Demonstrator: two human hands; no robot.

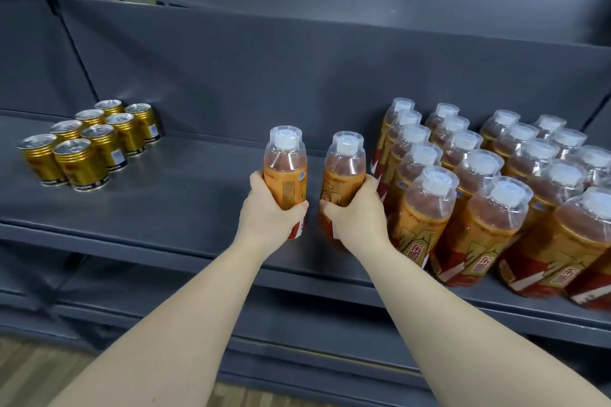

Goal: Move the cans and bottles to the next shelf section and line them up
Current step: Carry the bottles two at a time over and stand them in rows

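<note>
One full, likely heavy, smooth-labelled tea bottle is clamped mid-body in each hand: left hand (267, 208), right hand (355, 211), above the shelf (165, 208).

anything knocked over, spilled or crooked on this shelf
Nothing stands out. The gold cans stand upright in two neat rows at the left, and the bottles at the right stand capped in rows. The left hand and right hand each hold one upright bottle over the bare shelf. No spill shows.
</note>
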